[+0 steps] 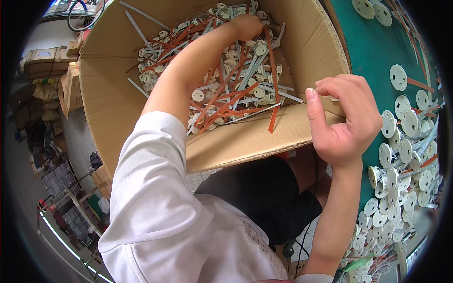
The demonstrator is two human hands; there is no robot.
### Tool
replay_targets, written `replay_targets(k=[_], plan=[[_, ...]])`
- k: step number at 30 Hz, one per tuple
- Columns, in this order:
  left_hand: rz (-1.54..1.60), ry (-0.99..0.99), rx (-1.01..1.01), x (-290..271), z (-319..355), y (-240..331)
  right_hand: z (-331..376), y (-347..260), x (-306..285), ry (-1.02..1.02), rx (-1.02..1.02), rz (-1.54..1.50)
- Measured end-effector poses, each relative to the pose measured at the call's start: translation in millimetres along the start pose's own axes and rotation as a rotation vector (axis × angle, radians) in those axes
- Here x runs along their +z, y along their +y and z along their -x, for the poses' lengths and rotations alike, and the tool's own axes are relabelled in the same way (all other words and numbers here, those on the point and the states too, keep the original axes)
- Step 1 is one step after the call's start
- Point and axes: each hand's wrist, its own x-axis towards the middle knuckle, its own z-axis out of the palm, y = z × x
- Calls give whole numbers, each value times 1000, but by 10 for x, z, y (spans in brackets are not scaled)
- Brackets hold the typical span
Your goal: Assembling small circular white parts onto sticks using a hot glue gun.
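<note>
My left hand [247, 27] reaches into a large cardboard box [96, 94], at its far side. Its fingers are curled down among the pile; what they hold, if anything, is hidden. Around it lie round white plastic discs [197, 95] with holes, mixed with orange-brown strips [271, 70] and light grey strips [252, 70]. One orange-brown strip runs down from beside the hand. My right hand [349, 118] is raised over the box's near right corner. Its fingers are bent with the thumb apart, and nothing shows in them.
On the right, a green tabletop [361, 42] carries many more white discs [410, 122] with strips attached, heaped toward the near end. A dark cable [309, 226] hangs by my legs. Cartons [71, 89], a rack and a bicycle [85, 16] stand at the left.
</note>
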Motion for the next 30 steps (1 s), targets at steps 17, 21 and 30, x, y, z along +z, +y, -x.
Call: replay_targets(k=[17, 21, 30], plan=[[343, 160, 45, 141, 240, -149, 0, -12, -4, -5, 20, 1], [255, 31, -51, 123, 190, -85, -12, -20, 0, 3, 18, -7], [86, 48, -35, 154, 121, 23, -6, -4, -13, 0, 23, -3]])
